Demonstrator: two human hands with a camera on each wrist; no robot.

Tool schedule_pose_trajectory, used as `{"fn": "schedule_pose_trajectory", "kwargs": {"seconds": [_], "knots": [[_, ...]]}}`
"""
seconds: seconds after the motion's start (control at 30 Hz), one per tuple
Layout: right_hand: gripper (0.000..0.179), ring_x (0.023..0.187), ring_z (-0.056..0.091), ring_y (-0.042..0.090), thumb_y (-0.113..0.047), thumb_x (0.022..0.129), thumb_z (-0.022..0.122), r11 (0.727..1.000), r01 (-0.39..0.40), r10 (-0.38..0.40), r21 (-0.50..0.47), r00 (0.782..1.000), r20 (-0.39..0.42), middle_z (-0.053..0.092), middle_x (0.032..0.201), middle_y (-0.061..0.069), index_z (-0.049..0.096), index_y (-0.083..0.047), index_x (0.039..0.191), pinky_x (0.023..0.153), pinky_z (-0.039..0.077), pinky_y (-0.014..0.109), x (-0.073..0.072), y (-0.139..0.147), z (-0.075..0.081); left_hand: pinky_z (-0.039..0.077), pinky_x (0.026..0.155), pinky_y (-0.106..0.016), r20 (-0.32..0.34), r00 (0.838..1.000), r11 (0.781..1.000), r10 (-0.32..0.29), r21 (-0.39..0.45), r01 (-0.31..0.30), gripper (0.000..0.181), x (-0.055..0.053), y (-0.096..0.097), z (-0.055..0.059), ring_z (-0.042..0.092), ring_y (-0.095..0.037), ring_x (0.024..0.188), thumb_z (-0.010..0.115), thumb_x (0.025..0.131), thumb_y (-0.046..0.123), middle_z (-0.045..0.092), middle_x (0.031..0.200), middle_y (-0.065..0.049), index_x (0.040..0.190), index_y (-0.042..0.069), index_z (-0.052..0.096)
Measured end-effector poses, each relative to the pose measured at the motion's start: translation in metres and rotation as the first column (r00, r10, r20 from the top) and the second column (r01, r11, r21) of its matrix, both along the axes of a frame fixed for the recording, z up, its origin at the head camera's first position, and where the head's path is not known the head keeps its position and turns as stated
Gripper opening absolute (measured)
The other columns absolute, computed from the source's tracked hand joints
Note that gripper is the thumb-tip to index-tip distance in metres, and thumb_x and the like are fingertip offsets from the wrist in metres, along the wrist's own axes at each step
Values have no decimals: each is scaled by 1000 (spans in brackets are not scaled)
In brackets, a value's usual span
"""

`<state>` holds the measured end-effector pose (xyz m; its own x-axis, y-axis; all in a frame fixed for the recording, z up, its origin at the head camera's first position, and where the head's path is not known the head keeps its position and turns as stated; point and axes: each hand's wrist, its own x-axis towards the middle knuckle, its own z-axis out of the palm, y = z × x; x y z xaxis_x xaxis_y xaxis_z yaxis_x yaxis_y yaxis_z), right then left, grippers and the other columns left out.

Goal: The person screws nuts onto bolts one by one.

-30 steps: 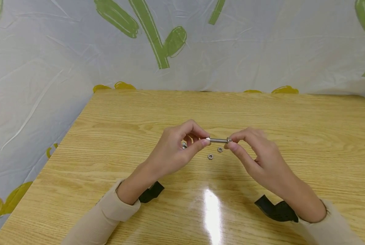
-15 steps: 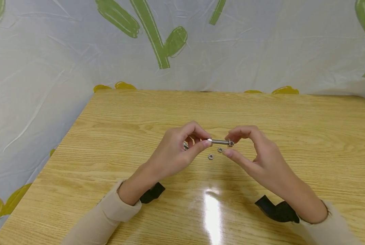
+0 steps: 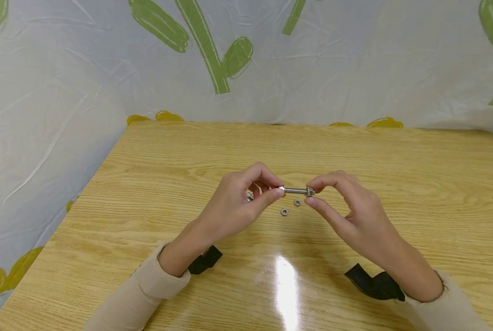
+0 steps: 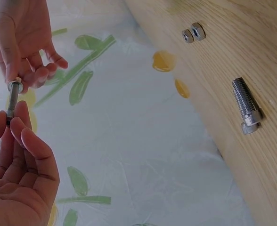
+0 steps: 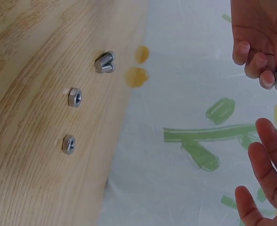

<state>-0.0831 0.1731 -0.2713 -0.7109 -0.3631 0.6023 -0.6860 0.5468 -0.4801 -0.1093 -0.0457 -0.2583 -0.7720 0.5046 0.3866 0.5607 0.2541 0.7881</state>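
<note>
My left hand [image 3: 238, 197] pinches a silver bolt [image 3: 295, 190] by its head, between thumb and forefinger. The bolt lies level above the table, its tip toward the right. A hex nut [image 3: 310, 191] sits on the threads near that tip, with a short end sticking out past it. My right hand [image 3: 352, 209] has thumb and forefinger on this nut, pinching it from both sides. In the left wrist view the right hand [image 4: 23, 42] meets the far end of the bolt [image 4: 13, 99], its other fingers loose.
Two loose nuts, one nearer the bolt [image 3: 297, 202] and one nearer me [image 3: 284, 212], lie on the wooden table [image 3: 180, 156]. Two socket-head bolts [image 4: 244, 101] lie side by side there, mostly behind the left hand in the head view. A patterned sheet [image 3: 296, 82] hangs behind.
The right thumb and forefinger spread off the nut half a second ago, showing it on the bolt, and have come back onto it. The left hand keeps its hold, almost still.
</note>
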Motion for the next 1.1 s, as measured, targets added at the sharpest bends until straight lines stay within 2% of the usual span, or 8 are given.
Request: {"fn": "schedule_pose_trajectory", "kwargs": {"seconds": [0.2, 0.43, 0.6, 0.73, 0.83, 0.93, 1.03, 1.1], "knots": [[6, 89, 50, 4, -8, 92, 57, 999, 35, -35, -9, 997, 63, 63, 89, -5, 61, -11, 97, 79, 40, 19, 4, -4, -3, 50, 64, -20, -4, 1000, 1000, -12, 16, 12, 8, 1, 1, 0, 56, -5, 72, 63, 88, 9, 67, 85, -3, 94, 4, 61], [19, 82, 49, 8, -15, 97, 50, 993, 121, -117, -10, 977, 175, 65, 83, -6, 65, -16, 85, 74, 37, 25, 6, -8, 0, 50, 65, -20, -2, 1000, 1000, -21, 15, 21, 6, 2, 3, -1, 55, -4, 73, 62, 89, 9, 67, 86, -3, 93, 5, 61], [9, 88, 51, 8, -15, 92, 59, 992, 127, -129, 24, 964, 233, 63, 90, -7, 62, -14, 100, 77, 38, 30, 7, -6, 3, 50, 64, -20, 1, 1000, 1000, -17, 16, 17, 6, 1, 2, -2, 55, -4, 72, 62, 89, 9, 67, 85, -3, 93, 5, 61], [35, 92, 53, 3, -6, 79, 72, 996, 86, -87, 17, 983, 164, 62, 94, -5, 56, -9, 111, 82, 40, 21, 6, -4, 2, 50, 63, -20, -8, 1000, 1000, -4, 19, 4, 5, 1, 2, -2, 55, -5, 70, 62, 89, 9, 67, 85, -3, 92, 5, 61], [37, 91, 54, 3, -3, 77, 74, 999, 43, -42, -6, 996, 80, 62, 93, -4, 56, -6, 109, 83, 39, 16, 4, -4, 1, 50, 63, -20, -12, 1000, 1000, 3, 23, -3, 6, 1, 1, -3, 55, -5, 70, 63, 88, 9, 67, 85, -3, 92, 5, 61], [27, 91, 55, 2, -16, 83, 69, 999, 19, -18, -40, 999, 30, 64, 91, -3, 58, -5, 106, 84, 39, 12, 3, -4, 0, 50, 63, -20, -7, 1000, 1000, 5, 24, -5, 6, 0, 1, -3, 56, -5, 71, 63, 88, 9, 67, 85, -3, 92, 5, 61], [31, 92, 56, 0, -30, 87, 62, 998, 11, -10, -65, 1000, 15, 66, 90, -2, 60, -6, 105, 86, 39, 11, 3, -5, 0, 50, 64, -20, -2, 1000, 1000, 7, 22, -7, 7, 0, 1, -3, 56, -4, 72, 63, 88, 10, 67, 85, -2, 93, 5, 61], [32, 92, 56, 0, -32, 86, 61, 998, 15, -14, -67, 1000, 21, 67, 90, -2, 61, -6, 105, 87, 39, 10, 3, -5, 0, 51, 65, -20, 0, 1000, 1000, 8, 22, -8, 7, 1, 1, -3, 56, -4, 72, 63, 89, 10, 67, 85, -2, 93, 5, 61]]}}
